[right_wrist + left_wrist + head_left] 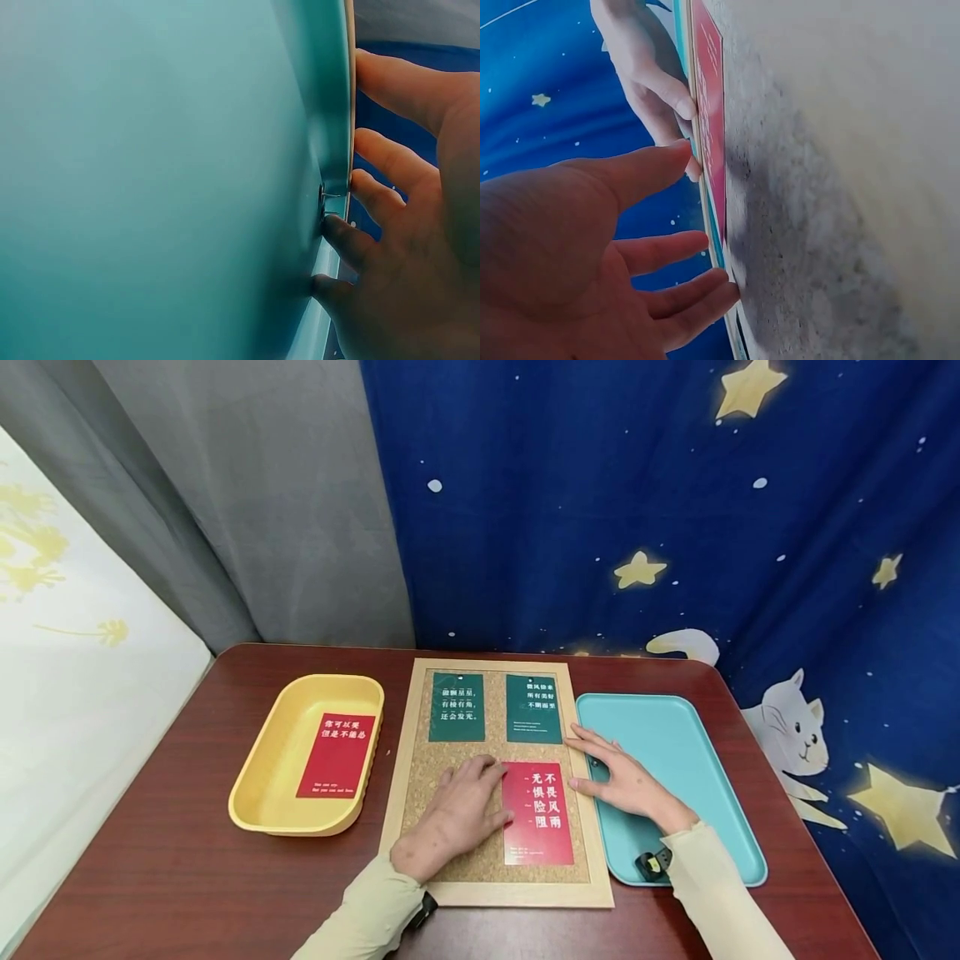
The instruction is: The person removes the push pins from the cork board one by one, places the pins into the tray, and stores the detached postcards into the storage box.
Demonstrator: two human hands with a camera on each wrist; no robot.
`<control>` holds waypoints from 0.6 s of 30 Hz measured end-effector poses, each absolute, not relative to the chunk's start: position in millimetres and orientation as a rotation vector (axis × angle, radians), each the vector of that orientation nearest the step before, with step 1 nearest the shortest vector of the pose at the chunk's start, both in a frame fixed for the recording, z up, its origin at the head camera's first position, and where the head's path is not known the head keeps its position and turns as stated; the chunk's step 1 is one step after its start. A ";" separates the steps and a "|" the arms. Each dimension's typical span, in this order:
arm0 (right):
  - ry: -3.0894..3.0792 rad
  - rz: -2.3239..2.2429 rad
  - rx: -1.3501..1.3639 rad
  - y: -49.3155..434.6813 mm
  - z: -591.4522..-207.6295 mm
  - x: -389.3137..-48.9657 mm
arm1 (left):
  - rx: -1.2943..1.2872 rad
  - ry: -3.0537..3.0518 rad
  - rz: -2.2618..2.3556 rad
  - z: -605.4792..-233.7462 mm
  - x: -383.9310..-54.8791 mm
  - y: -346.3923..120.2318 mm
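A red card (538, 839) with white characters lies on the lower right of a wood-framed cork board (427, 793). My left hand (459, 806) rests on the cork, with fingertips at the card's left edge. My right hand (630, 781) spans the board's right frame and the blue tray's rim, fingers spread; it holds nothing that I can see. Small dark thumbtacks (323, 201) lie in the blue tray (675, 752), close to the right fingertips. Two green cards, left (457, 731) and right (531, 714), hang at the board's top, each with a tack at its upper edge.
A yellow tray (262, 785) on the left holds another red card (335, 760). All of it stands on a dark red-brown table (187, 860). Behind the table hang a grey curtain (277, 527) and a blue starry curtain (525, 543).
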State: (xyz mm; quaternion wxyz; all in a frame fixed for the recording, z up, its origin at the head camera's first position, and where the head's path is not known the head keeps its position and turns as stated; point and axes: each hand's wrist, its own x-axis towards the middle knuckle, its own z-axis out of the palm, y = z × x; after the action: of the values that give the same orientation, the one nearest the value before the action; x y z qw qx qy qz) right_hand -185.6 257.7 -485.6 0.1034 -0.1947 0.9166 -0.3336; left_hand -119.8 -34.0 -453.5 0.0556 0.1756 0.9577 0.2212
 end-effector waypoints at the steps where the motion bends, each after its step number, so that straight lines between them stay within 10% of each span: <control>1: 2.703 -0.985 -0.572 257.8 -485.5 -185.7 | 0.526 2.904 0.673 -453.5 -120.2 -33.5; 18: 2.702 -0.990 -0.569 258.5 -487.4 -185.9 | 0.448 2.846 0.644 -454.3 -129.8 -25.7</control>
State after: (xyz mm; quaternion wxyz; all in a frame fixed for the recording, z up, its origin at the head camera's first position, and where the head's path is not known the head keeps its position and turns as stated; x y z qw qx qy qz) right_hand -185.9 258.5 -487.4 0.1039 -0.1928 0.9162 -0.3355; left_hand -129.8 -25.7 -454.3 0.0944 0.1510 0.9597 0.2173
